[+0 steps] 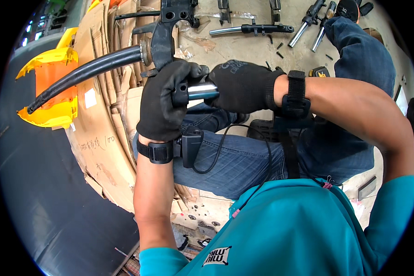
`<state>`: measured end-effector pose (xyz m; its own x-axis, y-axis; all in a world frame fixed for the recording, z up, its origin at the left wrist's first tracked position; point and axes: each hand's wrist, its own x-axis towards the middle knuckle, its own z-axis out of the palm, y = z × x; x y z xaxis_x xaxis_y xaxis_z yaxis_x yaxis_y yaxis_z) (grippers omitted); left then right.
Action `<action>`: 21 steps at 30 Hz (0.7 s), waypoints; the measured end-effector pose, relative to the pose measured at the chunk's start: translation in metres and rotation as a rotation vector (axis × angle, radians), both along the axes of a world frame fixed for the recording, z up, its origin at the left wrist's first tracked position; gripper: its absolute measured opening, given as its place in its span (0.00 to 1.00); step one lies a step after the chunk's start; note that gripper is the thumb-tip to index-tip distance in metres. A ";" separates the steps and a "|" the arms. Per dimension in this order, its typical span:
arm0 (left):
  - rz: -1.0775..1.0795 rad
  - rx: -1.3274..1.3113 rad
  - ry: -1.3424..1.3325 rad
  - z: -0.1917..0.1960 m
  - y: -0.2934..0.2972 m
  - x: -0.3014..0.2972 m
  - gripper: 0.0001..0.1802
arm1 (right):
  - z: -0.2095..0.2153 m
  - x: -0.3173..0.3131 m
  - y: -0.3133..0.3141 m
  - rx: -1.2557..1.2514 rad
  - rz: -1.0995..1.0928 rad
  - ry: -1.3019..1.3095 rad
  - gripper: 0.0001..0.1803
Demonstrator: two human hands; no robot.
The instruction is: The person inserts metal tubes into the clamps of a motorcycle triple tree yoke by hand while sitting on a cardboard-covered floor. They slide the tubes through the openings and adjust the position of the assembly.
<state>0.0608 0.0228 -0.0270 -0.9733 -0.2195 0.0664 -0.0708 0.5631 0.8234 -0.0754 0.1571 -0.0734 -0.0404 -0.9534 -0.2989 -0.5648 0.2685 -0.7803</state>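
Note:
Both my hands wear black work gloves. My left hand (163,99) is closed around the black clamp end (180,94) of a metal assembly. A shiny chrome fork tube (201,91) sticks out of this clamp toward the right. My right hand (244,86) is wrapped round the tube's other visible end, close to the left hand. Beyond the left hand, the assembly continues as a black bracket (163,43). From it a long curved black tube (87,65) reaches out to the left. The glove hides much of the clamp.
Stacked cardboard (106,152) lies under the assembly. A yellow and orange plastic cover (55,92) rests at the left, near a dark surface (46,193). A fork leg (253,30), more forks (303,25) and several small black bolts (279,54) lie on the floor ahead.

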 end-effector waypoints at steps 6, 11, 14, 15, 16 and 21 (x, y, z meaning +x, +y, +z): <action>-0.053 0.241 0.056 0.004 0.007 0.003 0.07 | 0.019 -0.011 0.003 0.152 0.213 -0.319 0.21; -0.113 0.564 -0.054 -0.002 -0.004 0.003 0.10 | 0.009 -0.011 0.003 0.253 0.275 -0.604 0.24; 0.030 0.229 0.008 0.004 0.012 0.004 0.06 | 0.023 -0.011 0.006 0.220 0.203 -0.470 0.22; 0.060 0.142 0.026 0.004 0.015 0.001 0.07 | 0.016 -0.006 0.009 0.109 0.127 -0.339 0.20; 0.067 0.092 0.037 0.001 0.017 -0.002 0.08 | 0.001 0.001 0.013 -0.001 0.052 -0.208 0.19; 0.525 0.783 -0.083 0.000 0.033 -0.007 0.06 | -0.004 0.003 0.017 -0.062 -0.075 0.011 0.18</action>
<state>0.0533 0.0557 -0.0272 -0.7327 -0.5835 -0.3502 -0.2336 -0.2677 0.9347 -0.0720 0.1742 -0.0773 -0.1151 -0.9644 -0.2382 -0.5537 0.2614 -0.7906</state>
